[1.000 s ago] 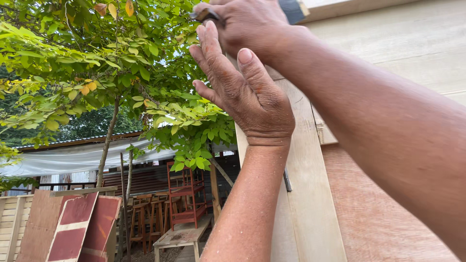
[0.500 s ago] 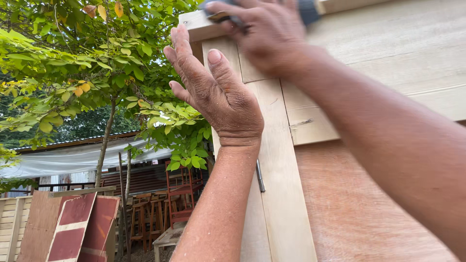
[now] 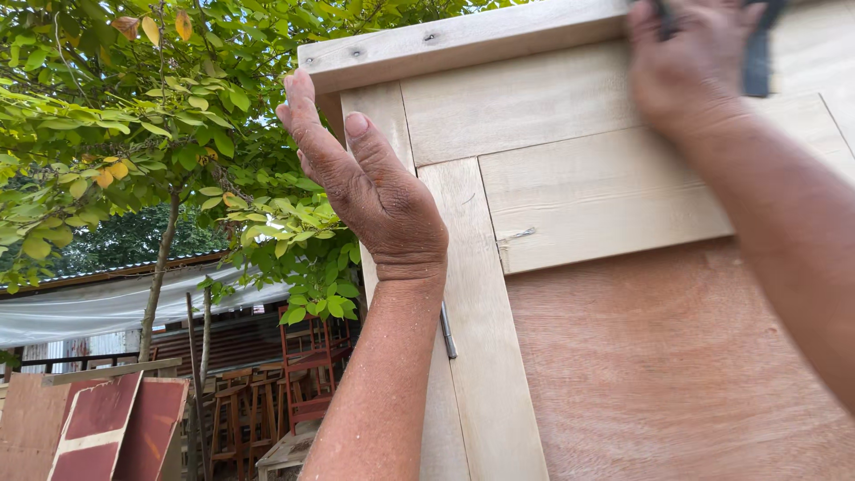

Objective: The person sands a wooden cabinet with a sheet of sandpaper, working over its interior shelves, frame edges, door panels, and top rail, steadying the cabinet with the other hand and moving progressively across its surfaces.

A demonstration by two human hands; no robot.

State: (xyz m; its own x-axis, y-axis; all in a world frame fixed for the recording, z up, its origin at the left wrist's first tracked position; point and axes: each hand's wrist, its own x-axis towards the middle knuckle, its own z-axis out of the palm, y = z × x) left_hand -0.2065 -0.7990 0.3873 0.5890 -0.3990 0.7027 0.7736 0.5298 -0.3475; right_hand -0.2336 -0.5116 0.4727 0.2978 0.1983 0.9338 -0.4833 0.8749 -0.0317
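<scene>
Left hand [image 3: 378,191] fingers [image 3: 307,125] straight, flat against the wooden post [image 3: 481,338] — right hand [image 3: 690,67] grips a dark tool [image 3: 759,58].

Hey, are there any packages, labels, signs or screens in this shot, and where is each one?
None in view, no packages, labels or screens.
Closest thing: red-brown flat boards with pale stripes, leaning at lower left, blank.
Left hand rests on the pale bare wooden frame, unmarked.

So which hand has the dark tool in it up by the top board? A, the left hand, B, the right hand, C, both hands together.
B: the right hand is closed around the dark tool near the top board, while the left hand rests flat and open against the upright post.
</scene>
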